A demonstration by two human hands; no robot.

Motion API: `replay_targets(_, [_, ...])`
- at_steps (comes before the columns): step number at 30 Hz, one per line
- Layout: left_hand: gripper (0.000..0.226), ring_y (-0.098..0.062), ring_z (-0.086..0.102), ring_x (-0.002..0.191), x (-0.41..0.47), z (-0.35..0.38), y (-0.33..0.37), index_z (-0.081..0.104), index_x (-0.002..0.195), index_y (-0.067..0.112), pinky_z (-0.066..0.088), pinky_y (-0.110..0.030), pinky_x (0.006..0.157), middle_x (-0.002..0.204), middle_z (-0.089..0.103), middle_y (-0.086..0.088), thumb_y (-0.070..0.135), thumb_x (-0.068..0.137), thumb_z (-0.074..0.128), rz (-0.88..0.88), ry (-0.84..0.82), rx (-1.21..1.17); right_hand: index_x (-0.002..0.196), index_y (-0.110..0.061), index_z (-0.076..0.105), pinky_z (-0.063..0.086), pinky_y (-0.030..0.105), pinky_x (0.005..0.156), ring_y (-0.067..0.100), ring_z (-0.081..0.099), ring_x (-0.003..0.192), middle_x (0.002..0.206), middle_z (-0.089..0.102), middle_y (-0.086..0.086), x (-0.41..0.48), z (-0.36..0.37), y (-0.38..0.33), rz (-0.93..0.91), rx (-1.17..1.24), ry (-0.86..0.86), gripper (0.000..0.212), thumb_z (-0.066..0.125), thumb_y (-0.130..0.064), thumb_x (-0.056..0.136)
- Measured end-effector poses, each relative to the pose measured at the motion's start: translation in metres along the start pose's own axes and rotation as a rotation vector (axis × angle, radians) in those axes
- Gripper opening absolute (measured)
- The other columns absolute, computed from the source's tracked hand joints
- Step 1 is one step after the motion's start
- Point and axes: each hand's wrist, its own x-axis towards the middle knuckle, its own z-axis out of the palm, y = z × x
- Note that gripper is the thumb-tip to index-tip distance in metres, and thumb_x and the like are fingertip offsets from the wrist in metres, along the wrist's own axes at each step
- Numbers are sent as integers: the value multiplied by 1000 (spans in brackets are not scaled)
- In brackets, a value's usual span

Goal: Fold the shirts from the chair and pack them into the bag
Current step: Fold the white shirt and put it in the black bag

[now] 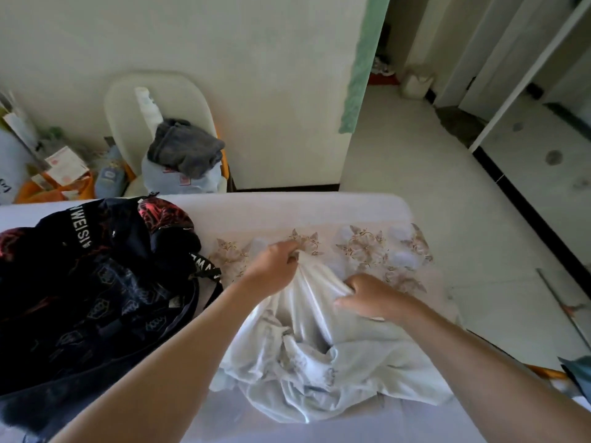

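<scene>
A pale white shirt (319, 356) lies crumpled on the bed in front of me. My left hand (275, 263) pinches its far edge, fingers curled into the cloth. My right hand (371, 295) grips a fold of the same shirt a little nearer and to the right. A dark navy bag (96, 289) with red patches and white lettering sits open on the bed at the left. Behind the bed stands a cream chair (134, 100) holding a grey garment (185, 148) on top of a light blue one (169, 179).
The bed (287, 212) has a flower-patterned sheet and ends just beyond my hands. Boxes, papers and an orange bag (54, 187) crowd the floor left of the chair. Pale tiled floor (431, 187) opens to the right, toward a doorway.
</scene>
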Motion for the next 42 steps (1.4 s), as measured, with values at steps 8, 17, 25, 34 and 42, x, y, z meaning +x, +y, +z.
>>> replay_targets(8, [16, -18, 61, 92, 88, -6, 34, 65, 107, 26, 50, -31, 78, 100, 67, 5, 25, 92, 60, 72, 123, 14, 101, -15, 60, 45, 37, 78, 28, 60, 94, 91, 64, 1, 43, -77, 27, 101, 86, 765, 19, 54, -32, 96])
replay_targets(17, [42, -15, 44, 126, 62, 45, -44, 52, 134, 32, 39, -36, 107, 139, 50, 7, 10, 98, 50, -151, -53, 251, 148, -19, 34, 36, 43, 103, 31, 36, 135, 148, 34, 10, 94, -33, 30, -102, -460, 509, 65, 52, -13, 86])
replay_targets(25, [91, -28, 35, 133, 18, 57, -99, 20, 151, 20, 42, -38, 108, 144, 34, -8, 13, 77, 72, -451, -153, 210, 142, -27, 42, 30, 46, 108, 27, 35, 136, 149, 32, 5, 110, 33, 6, -136, -582, 90, 58, 52, -33, 86])
replay_targets(34, [17, -15, 60, 81, 20, 41, -89, 67, 98, 30, 49, -29, 74, 88, 68, 5, 24, 92, 52, -445, 52, 205, 155, -29, 23, 52, 42, 90, 29, 51, 127, 160, 25, 4, 158, 28, -28, -332, -516, 207, 68, 52, -12, 95])
replay_targets(42, [16, -23, 60, 85, 39, -1, -89, 65, 100, 25, 46, -30, 68, 99, 66, -2, 16, 90, 56, -319, 236, 211, 109, -12, 60, 40, 33, 69, 32, 62, 98, 114, 59, 10, 164, 20, -45, -297, -210, 460, 18, 51, -10, 94])
